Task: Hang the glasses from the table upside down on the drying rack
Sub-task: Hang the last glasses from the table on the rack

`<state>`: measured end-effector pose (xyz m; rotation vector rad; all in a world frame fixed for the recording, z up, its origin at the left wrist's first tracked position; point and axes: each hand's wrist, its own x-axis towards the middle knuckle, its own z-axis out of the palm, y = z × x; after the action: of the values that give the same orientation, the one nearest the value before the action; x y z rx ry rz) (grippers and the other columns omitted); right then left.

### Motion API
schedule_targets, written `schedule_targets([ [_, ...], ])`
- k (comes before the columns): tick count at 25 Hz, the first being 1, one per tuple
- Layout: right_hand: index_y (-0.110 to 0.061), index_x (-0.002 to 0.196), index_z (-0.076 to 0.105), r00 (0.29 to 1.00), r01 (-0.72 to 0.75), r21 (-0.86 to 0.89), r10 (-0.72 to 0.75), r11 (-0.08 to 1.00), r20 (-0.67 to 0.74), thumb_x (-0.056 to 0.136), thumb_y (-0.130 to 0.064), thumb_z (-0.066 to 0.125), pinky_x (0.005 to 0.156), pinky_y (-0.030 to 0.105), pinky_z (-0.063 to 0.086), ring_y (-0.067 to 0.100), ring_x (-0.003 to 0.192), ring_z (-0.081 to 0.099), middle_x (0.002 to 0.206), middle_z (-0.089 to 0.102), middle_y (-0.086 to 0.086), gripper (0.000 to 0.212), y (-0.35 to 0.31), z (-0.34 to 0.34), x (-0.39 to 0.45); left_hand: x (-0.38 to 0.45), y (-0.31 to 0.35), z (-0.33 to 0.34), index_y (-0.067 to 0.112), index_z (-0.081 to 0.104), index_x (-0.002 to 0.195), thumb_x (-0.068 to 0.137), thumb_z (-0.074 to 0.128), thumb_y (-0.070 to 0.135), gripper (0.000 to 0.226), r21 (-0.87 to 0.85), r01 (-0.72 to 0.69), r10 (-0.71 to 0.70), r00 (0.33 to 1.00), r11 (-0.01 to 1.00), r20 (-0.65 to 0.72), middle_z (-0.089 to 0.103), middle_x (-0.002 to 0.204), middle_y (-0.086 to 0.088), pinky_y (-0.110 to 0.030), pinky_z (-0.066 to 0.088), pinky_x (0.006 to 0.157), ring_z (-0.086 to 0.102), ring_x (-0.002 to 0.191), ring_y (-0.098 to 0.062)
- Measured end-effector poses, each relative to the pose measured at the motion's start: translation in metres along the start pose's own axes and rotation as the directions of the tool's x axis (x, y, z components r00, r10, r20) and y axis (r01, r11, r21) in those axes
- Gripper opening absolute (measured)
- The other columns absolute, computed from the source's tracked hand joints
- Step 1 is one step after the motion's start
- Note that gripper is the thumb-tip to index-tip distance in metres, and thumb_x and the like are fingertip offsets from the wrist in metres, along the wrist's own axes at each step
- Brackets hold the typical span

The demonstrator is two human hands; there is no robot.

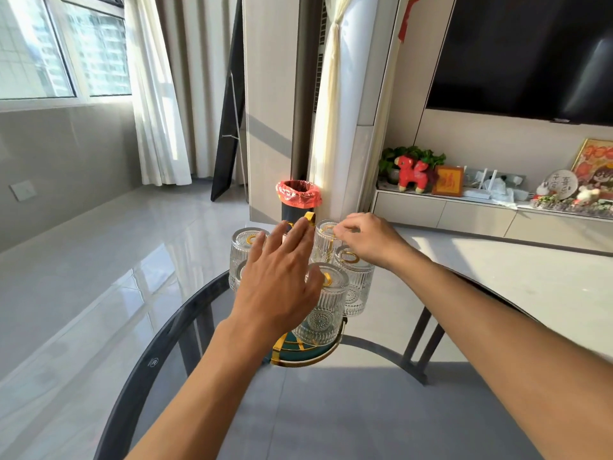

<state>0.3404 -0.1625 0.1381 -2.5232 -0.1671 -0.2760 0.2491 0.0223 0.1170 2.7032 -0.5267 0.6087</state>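
Observation:
Several ribbed clear glasses hang upside down on a gold drying rack with a teal base [300, 351] on the round glass table [159, 333]. The nearest glass [323, 307] is at the front, another [355, 283] to its right, one [326, 239] at the back, one [243, 249] on the left. My left hand [282, 283] hovers flat with fingers spread over the rack's middle, near its gold top handle [310, 218]. My right hand [368, 239] has fingertips pinched at the upturned bottom of the back glass.
A black bin with a red bag [298, 200] stands on the floor behind the table. To the right runs a low white cabinet [464, 214] with ornaments, under a wall television [530, 54]. Curtains and windows are on the left.

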Motion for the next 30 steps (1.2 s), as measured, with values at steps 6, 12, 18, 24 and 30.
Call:
schedule_targets([
  [6, -0.016, 0.089, 0.074, 0.913, -0.274, 0.312, 0.348, 0.91, -0.211, 0.088, -0.021, 0.059, 0.078, 0.033, 0.048, 0.024, 0.092, 0.065, 0.093, 0.073, 0.002, 0.016, 0.081, 0.018, -0.092, -0.031, 0.064, 0.036, 0.015, 0.061, 0.114, 0.086, 0.046, 0.021, 0.032, -0.064, -0.413, 0.411, 0.911, 0.909, -0.04, 0.067, 0.11, -0.003, -0.037, 0.053, 0.076, 0.061, 0.094, -0.025],
  [12, -0.027, 0.112, 0.061, 0.905, -0.36, 0.433, 0.421, 0.826, -0.052, 0.08, -0.025, 0.07, 0.07, 0.021, 0.043, 0.01, 0.098, 0.06, 0.119, 0.063, -0.005, 0.033, 0.142, 0.047, -0.145, -0.082, 0.056, 0.127, 0.03, 0.026, 0.151, 0.101, 0.031, 0.047, 0.054, -0.096, -0.31, 0.318, 0.826, 0.946, 0.465, 0.019, 0.164, 0.001, -0.032, 0.009, 0.12, 0.015, 0.15, -0.017],
  [18, -0.022, 0.138, 0.043, 0.919, -0.311, 0.645, 0.393, 0.698, 0.018, 0.073, -0.023, 0.082, 0.103, 0.038, 0.042, 0.022, 0.127, 0.049, 0.143, 0.049, 0.006, 0.077, 0.156, 0.071, -0.098, -0.09, 0.048, 0.152, 0.04, 0.005, 0.154, 0.098, 0.016, 0.059, 0.059, -0.115, -0.298, 0.317, 0.837, 0.948, 0.446, -0.002, 0.165, 0.01, -0.024, -0.019, 0.114, -0.012, 0.15, -0.008],
  [24, -0.023, 0.146, 0.029, 0.951, -0.269, 0.563, 0.308, 0.782, 0.026, 0.063, -0.024, 0.084, 0.101, 0.033, 0.037, 0.02, 0.128, 0.043, 0.149, 0.042, 0.005, 0.099, 0.156, 0.104, -0.012, -0.086, 0.049, 0.15, 0.039, 0.009, 0.154, 0.098, 0.023, 0.056, 0.059, -0.146, -0.279, 0.315, 0.832, 0.949, 0.458, -0.001, 0.165, 0.01, -0.027, -0.016, 0.117, -0.01, 0.15, -0.009],
  [30, -0.019, 0.137, 0.037, 0.94, -0.286, 0.513, 0.342, 0.809, -0.014, 0.065, -0.024, 0.085, 0.098, 0.04, 0.047, 0.024, 0.116, 0.056, 0.131, 0.058, 0.003, 0.087, 0.151, 0.111, 0.009, -0.086, 0.047, 0.153, 0.039, 0.013, 0.153, 0.096, 0.026, 0.056, 0.06, -0.176, -0.235, 0.291, 0.841, 0.956, 0.457, 0.001, 0.165, 0.01, -0.027, -0.022, 0.114, -0.009, 0.15, -0.008],
])
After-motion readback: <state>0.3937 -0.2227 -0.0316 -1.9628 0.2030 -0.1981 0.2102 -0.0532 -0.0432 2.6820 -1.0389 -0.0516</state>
